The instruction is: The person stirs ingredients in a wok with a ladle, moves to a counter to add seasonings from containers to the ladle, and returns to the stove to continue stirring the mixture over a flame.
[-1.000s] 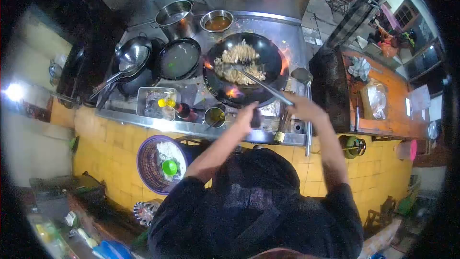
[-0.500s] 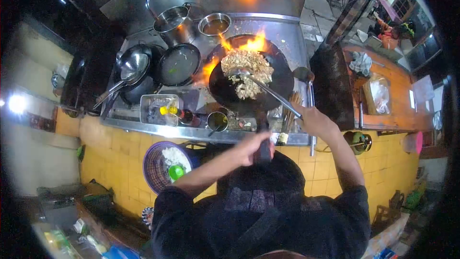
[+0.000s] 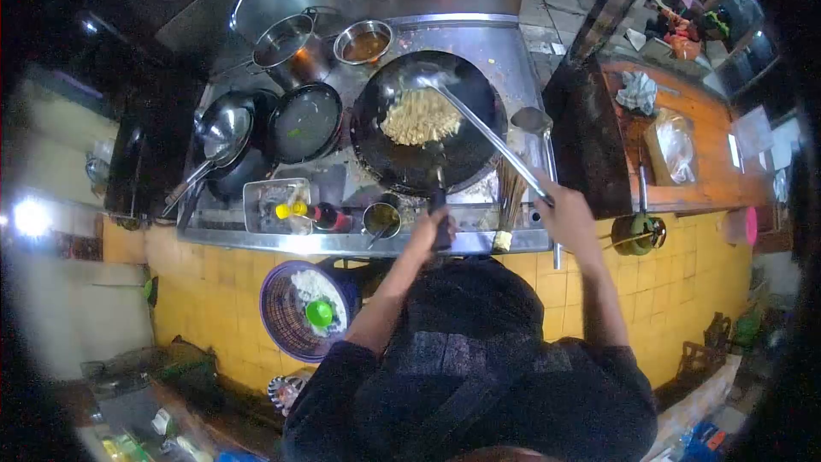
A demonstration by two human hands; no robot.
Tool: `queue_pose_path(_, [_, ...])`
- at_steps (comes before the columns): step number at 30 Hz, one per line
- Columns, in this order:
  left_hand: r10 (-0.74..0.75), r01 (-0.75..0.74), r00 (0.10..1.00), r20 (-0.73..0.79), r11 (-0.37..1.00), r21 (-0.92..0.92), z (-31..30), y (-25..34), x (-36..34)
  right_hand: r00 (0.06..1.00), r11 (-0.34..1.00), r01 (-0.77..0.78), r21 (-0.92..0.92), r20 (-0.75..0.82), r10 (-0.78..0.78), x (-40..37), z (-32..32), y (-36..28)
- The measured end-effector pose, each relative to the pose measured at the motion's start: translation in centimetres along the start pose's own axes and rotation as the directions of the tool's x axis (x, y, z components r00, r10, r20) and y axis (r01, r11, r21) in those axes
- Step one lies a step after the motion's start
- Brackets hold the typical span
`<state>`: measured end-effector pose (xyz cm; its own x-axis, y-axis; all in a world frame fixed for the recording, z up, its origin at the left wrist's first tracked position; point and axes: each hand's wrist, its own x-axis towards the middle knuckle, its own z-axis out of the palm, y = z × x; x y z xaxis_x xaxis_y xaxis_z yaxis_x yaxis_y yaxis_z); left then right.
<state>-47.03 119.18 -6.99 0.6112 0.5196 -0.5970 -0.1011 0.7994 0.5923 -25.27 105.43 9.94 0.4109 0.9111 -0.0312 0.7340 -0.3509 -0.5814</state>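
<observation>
A black wok (image 3: 481, 103) sits on the stove, with a heap of chopped, pale-brown food (image 3: 421, 117) in it. My left hand (image 3: 425, 238) is wrapped around the wok's dark handle (image 3: 440, 198) at its near side. My right hand (image 3: 568, 218) grips the long metal handle of a ladle (image 3: 492, 135). That handle slants up and left across the wok. The ladle's head is beyond the food, near the far inner wall, blurred by steam or motion.
Left of the wok are a dark frying pan (image 3: 306, 124), a strainer (image 3: 228, 128), a pot (image 3: 295, 53) and a bowl of brown liquid (image 3: 363, 42). A yellow-capped bottle (image 3: 329, 217) and a cup (image 3: 381, 220) stand nearer. A purple basket (image 3: 282, 318) holds white rice-like food and a green scoop (image 3: 320, 314).
The flames around the wok's far and left edges are gone. The ladle's head has moved from the food to its far side. My left hand and the wok handle are farther forward.
</observation>
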Motion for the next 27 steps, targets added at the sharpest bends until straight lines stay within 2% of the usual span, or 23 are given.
queue_pose_path(1, [0.096, -0.099, 0.995, 0.039, 0.992, 0.082, -1.4, 0.0, 1.6, 0.999, 0.998, 0.023, -0.062, -0.036, -0.025, 0.8, 2.4, 0.0])
queue_pose_path(4, [0.138, -0.138, 0.99, 0.006, 0.985, 0.102, -2.2, 0.4, 3.4, 0.995, 0.961, 0.062, -0.27, -0.053, -0.079, 5.1, 11.2, 2.6])
queue_pose_path(5, [0.137, -0.137, 0.991, 0.012, 0.986, 0.097, -2.0, 0.5, 3.3, 0.996, 0.959, 0.06, -0.277, -0.053, -0.077, 5.6, 13.0, 3.6])
queue_pose_path(7, [0.097, -0.097, 0.995, 0.003, 0.992, 0.075, -1.8, 1.1, 2.9, 1.0, 0.894, 0.002, -0.448, -0.011, -0.008, 6.4, 14.8, 4.5])
queue_pose_path(9, [0.136, -0.135, 0.991, 0.0, 0.987, 0.092, -2.2, 1.3, 3.2, 0.999, 0.909, 0.023, -0.416, -0.034, -0.041, 3.2, 13.7, 2.7])
queue_pose_path(11, [0.057, -0.047, 0.997, -0.047, 0.979, 0.197, -3.0, 1.1, 3.8, 0.997, 0.97, -0.018, -0.241, 0.068, 0.036, 0.0, 13.2, 1.0])
queue_pose_path(12, [0.101, -0.114, 0.993, 0.063, 0.964, 0.242, -4.1, 0.6, 4.6, 0.997, 0.97, -0.008, -0.244, 0.07, 0.026, 0.2, 11.6, -0.2])
queue_pose_path(13, [0.109, -0.121, 0.992, 0.063, 0.964, 0.238, -4.0, 0.6, 4.7, 0.972, 0.986, -0.034, -0.166, 0.222, 0.071, 0.6, 9.7, -1.6])
queue_pose_path(14, [0.091, -0.097, 0.995, 0.045, 0.986, 0.135, -3.6, 0.5, 4.7, 0.923, 0.993, -0.076, -0.092, 0.371, 0.104, 1.2, 8.7, -2.2])
queue_pose_path(15, [0.067, -0.068, 0.997, 0.031, 0.997, 0.033, -3.4, 0.4, 4.6, 0.923, 0.993, -0.077, -0.092, 0.37, 0.106, 2.6, 9.7, -1.0])
queue_pose_path(17, [0.038, -0.038, 0.999, 0.004, 0.999, -0.005, -2.8, 0.7, 4.4, 0.964, 0.997, -0.037, -0.068, 0.26, 0.054, 5.4, 12.7, 2.4])
queue_pose_path(19, [0.007, -0.009, 0.999, -0.033, 0.998, -0.055, -2.1, 1.0, 4.1, 0.959, 0.997, -0.077, -0.019, 0.273, 0.079, 5.3, 12.6, 1.3])
queue_pose_path(20, [-0.071, 0.07, 0.997, -0.011, 0.997, -0.017, -1.6, 1.4, 4.2, 0.956, 0.993, -0.113, 0.036, 0.275, 0.099, 5.5, 12.2, 0.5])
queue_pose_path(21, [-0.143, 0.142, 0.99, 0.008, 0.99, 0.018, -0.9, 1.9, 4.2, 0.954, 0.998, 0.028, 0.053, 0.296, -0.043, 5.6, 10.3, 1.8])
queue_pose_path(22, [-0.133, 0.126, 0.986, -0.102, 0.989, -0.072, 1.4, 2.0, 3.0, 0.93, 0.983, 0.165, 0.079, 0.32, -0.182, 5.4, 7.7, 3.2])
queue_pose_path(23, [-0.117, 0.075, 0.976, -0.185, 0.973, -0.219, 5.7, 2.9, -0.5, 0.849, 0.999, -0.031, 0.025, 0.528, 0.013, 5.7, 3.3, 1.4])
queue_pose_path(24, [-0.164, 0.163, 0.986, 0.029, 0.917, -0.365, 8.2, 5.3, -3.6, 0.809, 0.992, -0.096, -0.078, 0.575, 0.124, 5.4, -0.2, -0.4])
queue_pose_path(25, [-0.183, 0.28, 0.954, 0.238, 0.828, -0.485, 9.8, 6.7, -6.1, 0.829, 0.999, 0.048, -0.003, 0.558, -0.038, 5.7, -0.4, 2.4])
queue_pose_path(26, [-0.189, 0.282, 0.954, 0.23, 0.827, -0.487, 10.4, 7.5, -7.8, 0.804, 0.998, -0.038, -0.051, 0.591, 0.061, 5.4, -2.4, -0.2])
queue_pose_path(27, [-0.227, 0.309, 0.944, 0.24, 0.865, -0.396, 10.7, 8.3, -9.1, 0.775, 0.987, -0.116, -0.108, 0.612, 0.158, 5.2, -4.6, -2.9])
